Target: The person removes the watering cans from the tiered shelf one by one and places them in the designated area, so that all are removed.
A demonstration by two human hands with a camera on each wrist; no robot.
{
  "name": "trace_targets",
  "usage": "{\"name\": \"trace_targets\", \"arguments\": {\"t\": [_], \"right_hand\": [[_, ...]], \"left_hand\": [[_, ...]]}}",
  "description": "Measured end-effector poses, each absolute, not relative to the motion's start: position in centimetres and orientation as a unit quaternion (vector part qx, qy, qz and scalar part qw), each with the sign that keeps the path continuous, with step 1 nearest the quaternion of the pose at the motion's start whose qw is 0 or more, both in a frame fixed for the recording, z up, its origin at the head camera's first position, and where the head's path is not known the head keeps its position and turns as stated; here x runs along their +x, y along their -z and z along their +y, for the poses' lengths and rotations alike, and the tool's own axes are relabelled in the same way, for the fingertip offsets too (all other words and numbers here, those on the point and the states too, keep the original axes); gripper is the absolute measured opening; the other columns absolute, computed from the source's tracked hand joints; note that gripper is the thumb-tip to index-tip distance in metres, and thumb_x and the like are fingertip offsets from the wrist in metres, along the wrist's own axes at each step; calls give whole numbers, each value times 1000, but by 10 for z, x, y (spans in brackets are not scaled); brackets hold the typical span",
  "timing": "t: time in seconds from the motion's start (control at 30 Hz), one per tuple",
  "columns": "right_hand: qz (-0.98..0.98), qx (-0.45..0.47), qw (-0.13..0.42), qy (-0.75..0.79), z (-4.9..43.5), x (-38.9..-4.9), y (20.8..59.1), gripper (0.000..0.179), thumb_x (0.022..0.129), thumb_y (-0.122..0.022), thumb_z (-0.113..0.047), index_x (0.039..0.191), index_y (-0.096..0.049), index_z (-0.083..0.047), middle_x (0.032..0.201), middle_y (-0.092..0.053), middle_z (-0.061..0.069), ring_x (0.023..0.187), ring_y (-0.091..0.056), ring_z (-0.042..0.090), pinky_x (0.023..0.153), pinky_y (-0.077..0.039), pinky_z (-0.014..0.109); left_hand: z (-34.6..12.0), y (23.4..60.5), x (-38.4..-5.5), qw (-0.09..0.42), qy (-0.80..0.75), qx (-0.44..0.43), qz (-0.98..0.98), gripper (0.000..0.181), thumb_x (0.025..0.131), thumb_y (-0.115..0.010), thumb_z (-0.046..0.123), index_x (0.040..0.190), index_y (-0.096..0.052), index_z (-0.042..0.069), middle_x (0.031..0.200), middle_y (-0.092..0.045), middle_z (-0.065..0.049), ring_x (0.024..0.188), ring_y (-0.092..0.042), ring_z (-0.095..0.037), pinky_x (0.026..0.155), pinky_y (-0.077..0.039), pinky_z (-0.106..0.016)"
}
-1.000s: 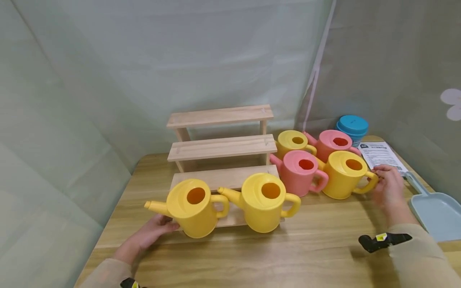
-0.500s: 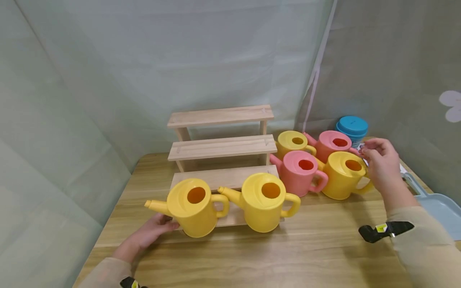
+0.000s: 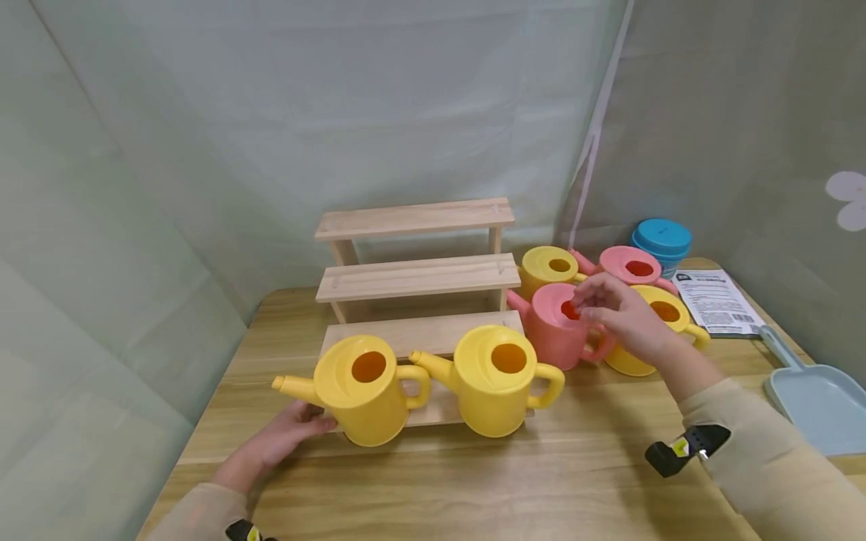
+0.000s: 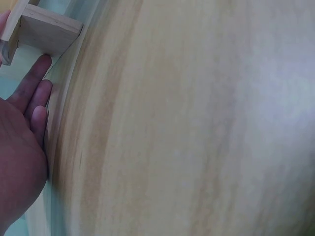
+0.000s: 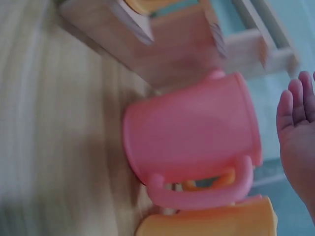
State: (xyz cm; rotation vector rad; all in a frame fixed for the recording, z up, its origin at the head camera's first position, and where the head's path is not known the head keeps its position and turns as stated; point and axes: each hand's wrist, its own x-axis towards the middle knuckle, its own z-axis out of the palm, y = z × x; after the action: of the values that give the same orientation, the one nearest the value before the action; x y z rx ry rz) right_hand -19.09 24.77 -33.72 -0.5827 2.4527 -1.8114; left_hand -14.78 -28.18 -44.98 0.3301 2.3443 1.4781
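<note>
In the head view, my left hand (image 3: 287, 434) grips the left end of the lowest board of a stepped wooden shelf (image 3: 419, 279), its thumb along the front. Two yellow watering cans, one on the left (image 3: 368, 402) and one on the right (image 3: 496, 391), stand on that board with spouts to the left. My right hand (image 3: 625, 315), fingers loosely bent and holding nothing, is over the handle side of a pink watering can (image 3: 551, 330) right of the shelf. In the right wrist view, this pink can (image 5: 192, 135) stands below the hand (image 5: 300, 132).
Behind the near pink can are another yellow can (image 3: 541, 263) and another pink can (image 3: 625, 263). A yellow can (image 3: 629, 363) is partly hidden by my right hand. Further right are a blue-lidded tub (image 3: 661, 237), a printed sheet (image 3: 717, 300) and a light-blue dustpan (image 3: 822, 402).
My right hand has moved from the right-hand yellow can's handle, up past the rear pink can, then left over the near pink can. The left hand and the cans stay put.
</note>
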Motion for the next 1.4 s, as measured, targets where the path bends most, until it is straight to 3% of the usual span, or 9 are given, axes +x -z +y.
{"name": "trace_targets", "arguments": {"t": [0.33,0.53,1.17,1.4], "right_hand": [[746,-296,138,581,229,-186,346,30,83,-59,-2,110,-46,-1,105,-50,23,98,-50,27,82,-49,33],[741,-319,188,561,221,-182,346,25,85,-62,-7,106,-50,-3,98,-53,18,94,-51,29,79,-49,33],[719,-354,229,552,207,-173,352,27,83,-64,-4,103,-47,-2,97,-55,17,92,-53,28,80,-50,36],[721,-346,234,553,204,-171,351,24,84,-64,-3,101,-46,-1,97,-54,26,90,-55,30,79,-51,38]], "left_hand": [[-282,449,-148,175,-512,111,834,58,89,-62,22,136,-37,0,131,-47,-23,122,-42,-40,98,-32,-53],[-282,449,-148,176,-518,110,830,58,89,-62,21,137,-36,0,133,-46,-24,123,-40,-41,99,-30,-55],[-282,450,-148,179,-524,124,824,57,90,-60,19,138,-36,1,134,-45,-23,124,-40,-38,97,-32,-48],[-282,449,-148,181,-527,118,822,57,90,-60,19,138,-35,1,135,-44,-23,124,-39,-39,98,-32,-50]]}}
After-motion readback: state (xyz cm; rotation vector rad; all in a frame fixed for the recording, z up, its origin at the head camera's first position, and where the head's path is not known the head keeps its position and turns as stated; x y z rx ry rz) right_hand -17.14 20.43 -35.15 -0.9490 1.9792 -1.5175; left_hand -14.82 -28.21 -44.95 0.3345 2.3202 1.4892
